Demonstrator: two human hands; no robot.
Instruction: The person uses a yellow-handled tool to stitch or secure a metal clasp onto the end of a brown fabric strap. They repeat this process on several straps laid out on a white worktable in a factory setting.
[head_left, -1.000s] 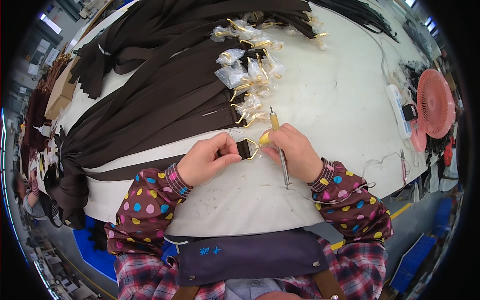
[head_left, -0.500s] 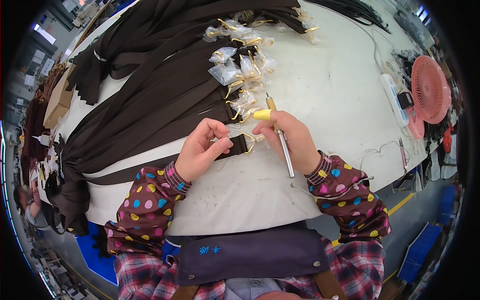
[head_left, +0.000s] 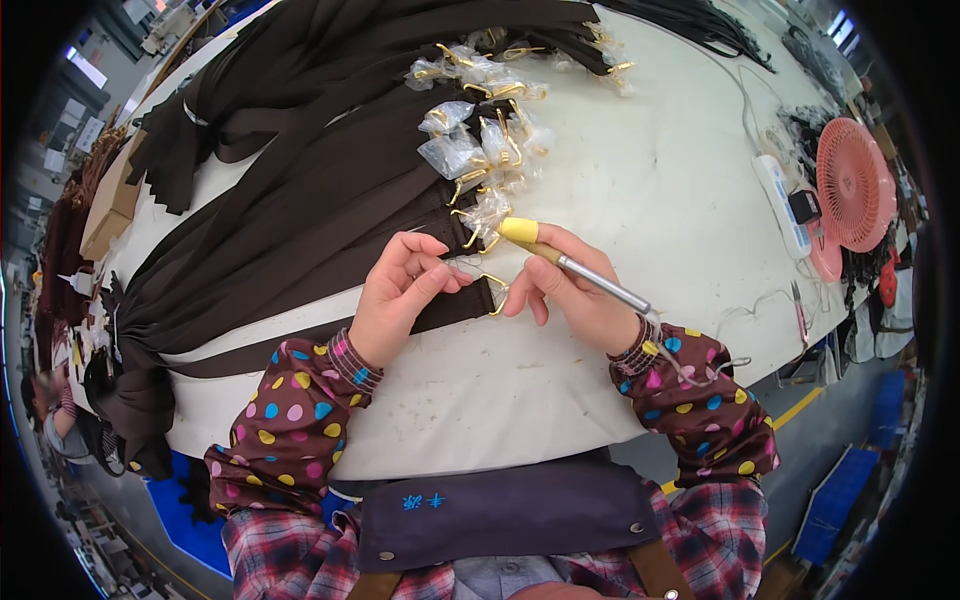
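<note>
My left hand is closed in a pinch beside the end of a dark brown strap, with thin thread at its fingertips. A gold-coloured metal buckle, partly in clear plastic, sits at the strap's end. My right hand grips a slim pen-shaped corded tool with a silver handle and a brass-coloured front. Its tip lies near the thread, partly hidden by the fingers. A yellow finger cover is on the right index finger. Both hands are just over the table, either side of the buckle.
A thick bundle of dark straps spreads over the left of the white table. Their plastic-wrapped gold buckles cluster ahead of my hands. A pink fan and a white power strip are at the right. The tool's cord trails by my right sleeve.
The tool has tilted from nearly upright to slanting, its front now toward the thread and its handle end to the right. My left fingers have moved slightly right, closer to the buckle.
</note>
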